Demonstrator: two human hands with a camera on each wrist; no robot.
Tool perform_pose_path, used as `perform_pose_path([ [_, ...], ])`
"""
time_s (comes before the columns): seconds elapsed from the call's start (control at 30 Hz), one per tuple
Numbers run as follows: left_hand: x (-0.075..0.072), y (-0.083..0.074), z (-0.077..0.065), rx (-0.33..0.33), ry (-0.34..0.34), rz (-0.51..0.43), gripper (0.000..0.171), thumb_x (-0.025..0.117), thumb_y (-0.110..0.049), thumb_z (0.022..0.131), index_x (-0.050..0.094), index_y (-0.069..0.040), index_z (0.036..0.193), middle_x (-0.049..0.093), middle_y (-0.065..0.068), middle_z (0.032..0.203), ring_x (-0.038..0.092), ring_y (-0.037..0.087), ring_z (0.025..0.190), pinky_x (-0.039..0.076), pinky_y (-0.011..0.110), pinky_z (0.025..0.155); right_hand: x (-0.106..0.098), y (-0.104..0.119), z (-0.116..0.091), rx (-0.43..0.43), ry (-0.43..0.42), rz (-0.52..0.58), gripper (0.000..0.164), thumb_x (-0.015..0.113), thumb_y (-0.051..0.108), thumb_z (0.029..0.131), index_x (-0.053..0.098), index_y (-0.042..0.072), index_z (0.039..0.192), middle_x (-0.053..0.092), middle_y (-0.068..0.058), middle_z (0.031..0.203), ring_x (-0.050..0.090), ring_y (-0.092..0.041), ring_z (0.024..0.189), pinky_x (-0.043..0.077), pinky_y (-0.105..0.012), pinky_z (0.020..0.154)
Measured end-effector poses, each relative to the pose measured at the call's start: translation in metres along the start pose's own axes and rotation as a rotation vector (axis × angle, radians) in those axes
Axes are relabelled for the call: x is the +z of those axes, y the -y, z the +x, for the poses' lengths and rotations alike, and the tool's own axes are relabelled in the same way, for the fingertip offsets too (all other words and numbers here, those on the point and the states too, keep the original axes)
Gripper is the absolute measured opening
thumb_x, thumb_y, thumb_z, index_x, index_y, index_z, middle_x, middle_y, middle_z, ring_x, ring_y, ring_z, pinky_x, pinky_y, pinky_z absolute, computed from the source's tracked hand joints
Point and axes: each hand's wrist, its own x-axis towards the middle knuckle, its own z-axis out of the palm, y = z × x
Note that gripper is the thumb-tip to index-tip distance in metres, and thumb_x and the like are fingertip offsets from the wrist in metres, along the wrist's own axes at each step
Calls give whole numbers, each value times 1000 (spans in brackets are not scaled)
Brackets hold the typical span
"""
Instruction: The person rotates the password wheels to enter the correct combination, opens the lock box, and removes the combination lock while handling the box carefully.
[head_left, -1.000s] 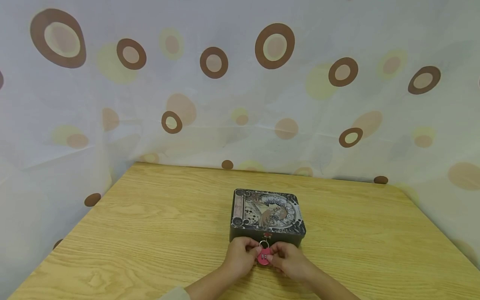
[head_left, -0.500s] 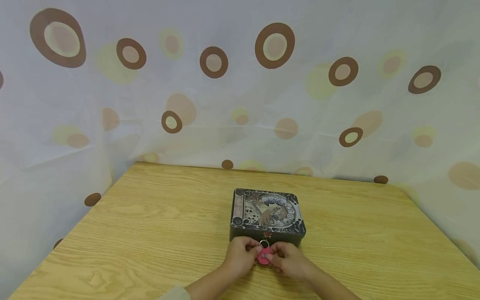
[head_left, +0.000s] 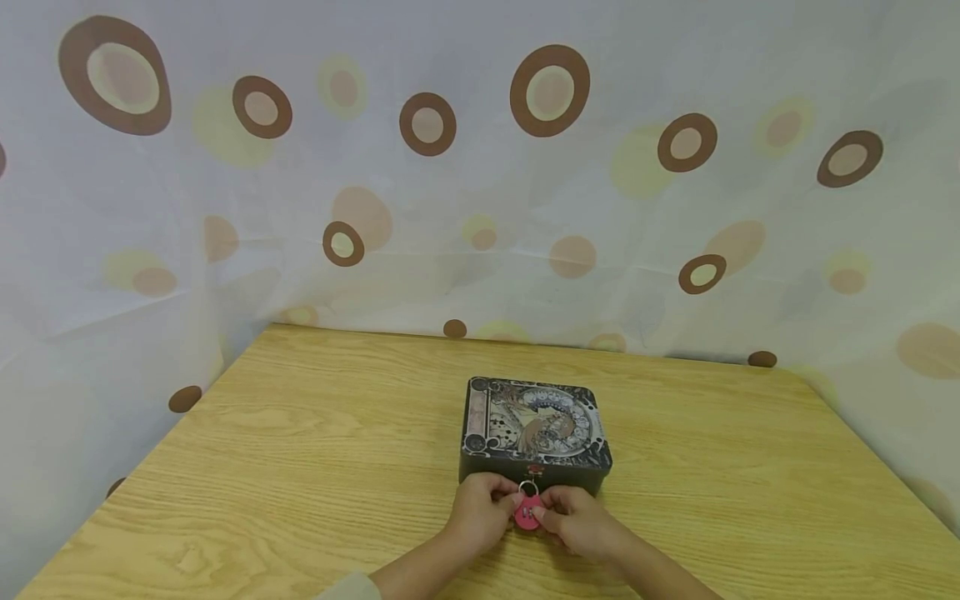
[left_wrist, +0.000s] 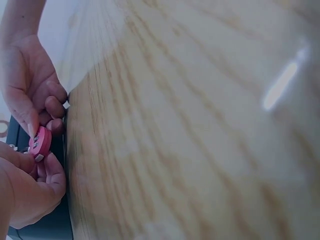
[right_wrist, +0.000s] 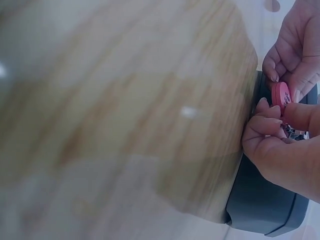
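Note:
A pink combination padlock (head_left: 528,514) with number dials and a silver shackle hangs at the front clasp of a dark tin box (head_left: 537,423) with an illustrated lid. My left hand (head_left: 483,514) pinches the padlock's left side between thumb and fingers. From the other side my right hand (head_left: 582,522) grips it, the thumb resting by the dials. In the left wrist view the padlock (left_wrist: 40,144) shows its dials between both hands. The right wrist view has the padlock (right_wrist: 281,96) seen edge-on, partly covered by fingers. I cannot tell whether the shackle is locked.
The box stands on a wood-grain table (head_left: 337,450). Behind and at both sides hangs a pale curtain (head_left: 465,183) printed with brown, yellow and peach circles. The red clasp (head_left: 535,470) sits on the box's front, above the padlock.
Both hands stay on the padlock, and the box stays in place. The right fingers shift very slightly around the dials.

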Motion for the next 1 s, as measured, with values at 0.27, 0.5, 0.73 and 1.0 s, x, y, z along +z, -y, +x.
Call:
perform_pose_path([
  [0.27, 0, -1, -1, 22, -8, 17, 9, 62, 2, 83, 64, 10, 78, 59, 8, 61, 47, 6, 53, 42, 16, 47, 1, 1, 0, 20, -13, -19, 18, 47, 8, 93, 56, -7, 87, 50, 2, 65, 38, -8, 52, 31, -19, 47],
  [0.5, -1, -1, 0, 22, 1, 17, 9, 62, 3, 83, 64, 10, 79, 60, 9, 63, 49, 6, 54, 43, 16, 47, 0, 0, -1, 21, -15, -2, 21, 47, 10, 94, 57, -8, 86, 52, 2, 67, 39, -8, 53, 31, -19, 47],
  [0.73, -2, -2, -1, 7, 7, 2, 9, 60, 3, 84, 64, 11, 80, 61, 10, 65, 51, 7, 55, 47, 18, 48, -2, 0, -1, 22, -18, 24, 24, 45, 12, 95, 57, -7, 87, 52, 3, 67, 37, -8, 51, 29, -19, 45],
  [1.0, -1, -3, -1, -15, 26, 2, 10, 60, 3, 85, 64, 11, 82, 60, 9, 67, 50, 8, 56, 48, 21, 50, -4, -2, 0, 8, 7, 38, 21, 49, 12, 94, 55, -8, 95, 52, 1, 70, 39, -8, 52, 30, -18, 46],
])
